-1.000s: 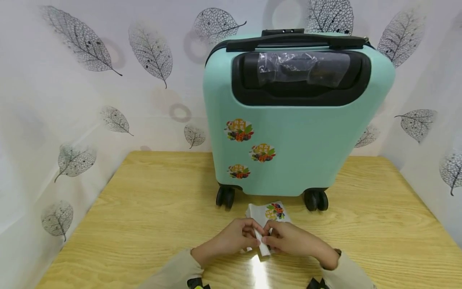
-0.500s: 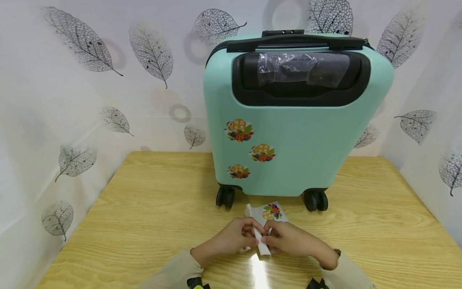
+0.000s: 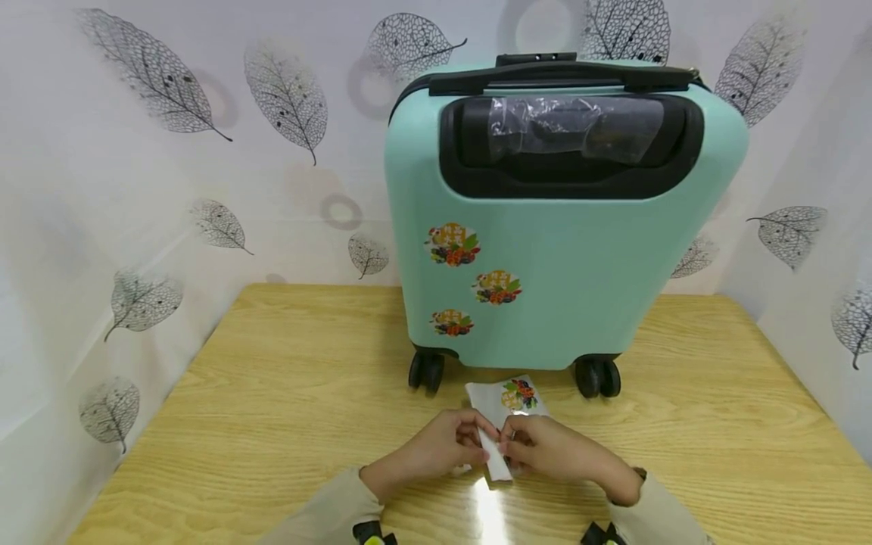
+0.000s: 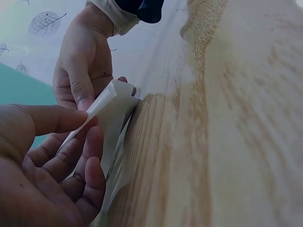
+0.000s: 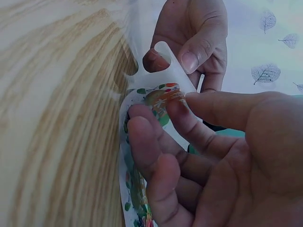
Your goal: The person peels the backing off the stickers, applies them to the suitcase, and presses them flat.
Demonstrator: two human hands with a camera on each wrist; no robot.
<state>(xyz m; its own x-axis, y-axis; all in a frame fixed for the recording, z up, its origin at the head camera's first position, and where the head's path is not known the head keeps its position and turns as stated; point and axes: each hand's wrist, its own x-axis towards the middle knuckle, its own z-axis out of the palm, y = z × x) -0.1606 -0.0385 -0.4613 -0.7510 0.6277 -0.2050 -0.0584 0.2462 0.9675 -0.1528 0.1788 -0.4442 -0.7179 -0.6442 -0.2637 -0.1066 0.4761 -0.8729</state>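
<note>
A white sticker sheet [image 3: 485, 395] with colourful fruit stickers [image 3: 519, 394] is held just in front of the suitcase, its near edge curled back. My left hand [image 3: 436, 452] pinches that curled strip between thumb and index finger; the left wrist view shows the white backing [image 4: 113, 106] rising from the grip. My right hand [image 3: 555, 450] pinches the edge of a fruit-printed sticker [image 5: 158, 99] by the curl, its other fingers bent over the printed side. The fingers partly cover this sticker. A mint-green suitcase [image 3: 565, 280] stands behind, bearing three round fruit stickers [image 3: 453, 244].
The suitcase rests upright on black wheels [image 3: 596, 377] on a wooden table [image 3: 293, 378]. Clear plastic film [image 3: 575, 129] wraps its recessed handle. A leaf-patterned wall covering [image 3: 286, 227] surrounds the table at the back and sides.
The sheet's far part has shifted slightly right and flattened at its left corner. My right fingertips have moved a little right, away from the left ones. The suitcase stays put.
</note>
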